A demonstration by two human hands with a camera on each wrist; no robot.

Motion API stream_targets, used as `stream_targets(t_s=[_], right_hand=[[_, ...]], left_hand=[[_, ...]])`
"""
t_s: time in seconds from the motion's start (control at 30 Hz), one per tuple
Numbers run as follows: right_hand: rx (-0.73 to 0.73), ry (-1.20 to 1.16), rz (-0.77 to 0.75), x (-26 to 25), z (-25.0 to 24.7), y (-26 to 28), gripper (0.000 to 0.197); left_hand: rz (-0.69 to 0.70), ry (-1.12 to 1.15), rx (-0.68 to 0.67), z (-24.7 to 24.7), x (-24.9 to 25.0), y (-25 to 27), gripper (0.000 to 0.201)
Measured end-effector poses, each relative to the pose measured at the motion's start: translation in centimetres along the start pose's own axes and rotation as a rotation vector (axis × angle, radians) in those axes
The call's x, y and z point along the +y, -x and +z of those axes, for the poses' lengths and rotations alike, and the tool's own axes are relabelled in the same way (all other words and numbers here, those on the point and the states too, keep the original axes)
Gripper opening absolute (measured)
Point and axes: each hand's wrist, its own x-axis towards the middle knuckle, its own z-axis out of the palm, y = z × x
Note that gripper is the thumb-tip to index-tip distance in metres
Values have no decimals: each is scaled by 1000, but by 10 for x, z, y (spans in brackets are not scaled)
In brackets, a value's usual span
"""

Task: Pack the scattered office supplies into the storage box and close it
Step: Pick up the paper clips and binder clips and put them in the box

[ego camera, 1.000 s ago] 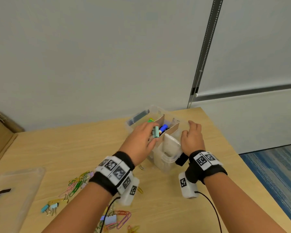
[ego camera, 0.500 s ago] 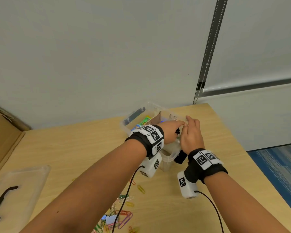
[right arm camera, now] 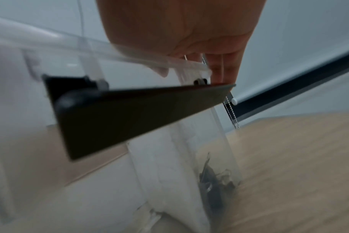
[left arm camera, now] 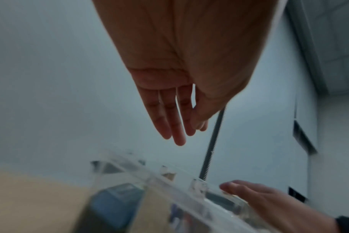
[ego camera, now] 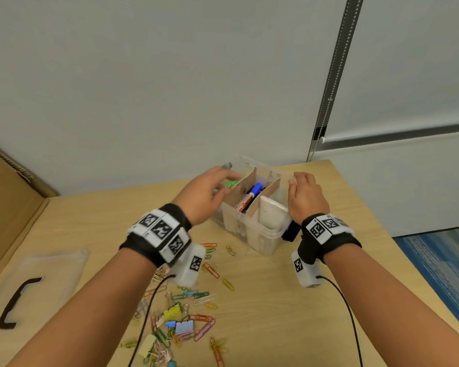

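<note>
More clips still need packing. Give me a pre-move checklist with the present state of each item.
1. Left hand free to pick: ok, fingers straight, holding nothing.
2. Right hand steadying the storage box: ok, at its right rim.
3. Box open: ok.
4. Paper clips and binder clips packed: not ok, scattered on the table.
5. Lid within reach: ok, lying left.
6. Room left inside: cannot tell.

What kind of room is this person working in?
Most likely an office or meeting room. A light wooden desk stands against a plain pale wall, a roller blind with a bead chain hangs at the right, and blue carpet covers the floor. Paper clips lie scattered on the desk.
</note>
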Motion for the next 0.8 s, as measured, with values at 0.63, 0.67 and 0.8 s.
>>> stream_targets(t_s=[0.63,0.67,0.8], right_hand=[[-576,105,-816,-102,53,166,16],[-709,136,-806,-101,62,174,20],[-874,239,-823,-100,89,191,36]], left_hand=[[-366,-64,-300,30,-84,211,29],[-336,-87,-335,34,-83,211,34],[-272,-149,-420,42,-84,207,44]])
